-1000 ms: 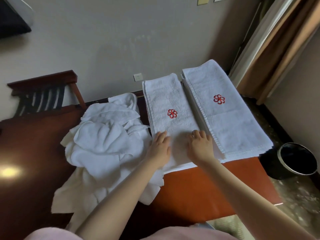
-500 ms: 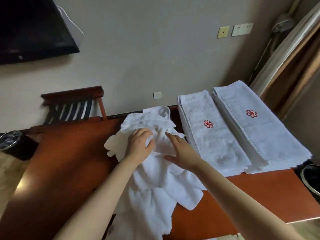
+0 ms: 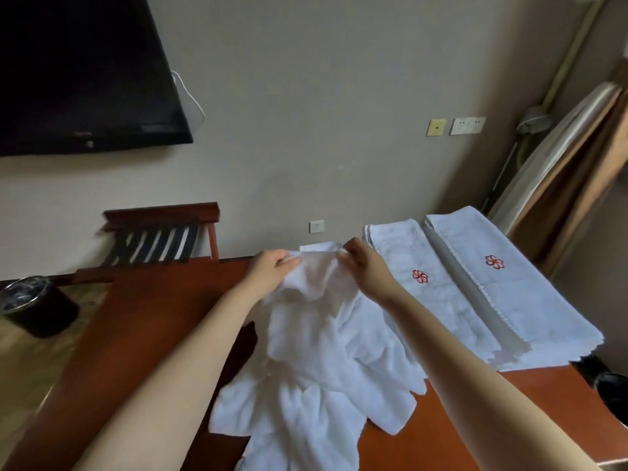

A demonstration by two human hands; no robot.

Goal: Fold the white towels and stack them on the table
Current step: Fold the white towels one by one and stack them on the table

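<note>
1. My left hand (image 3: pixel 272 271) pinches the top edge of a crumpled white towel (image 3: pixel 316 300), raised near the table's (image 3: pixel 142 321) far edge.
2. My right hand (image 3: pixel 365 268) pinches the same edge, fingers curled.
3. A folded stack (image 3: pixel 438 300) lies just beside a second stack (image 3: pixel 516 294) at the right edge.

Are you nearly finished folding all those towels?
Partly. Done: two folded stacks, the left stack and the right stack, lie flat on the table, red flowers up. In hand: the left hand and right hand pinch the top edge of one white towel, lifted. Left: the crumpled heap under it, several towels by the look, not yet folded.
</note>
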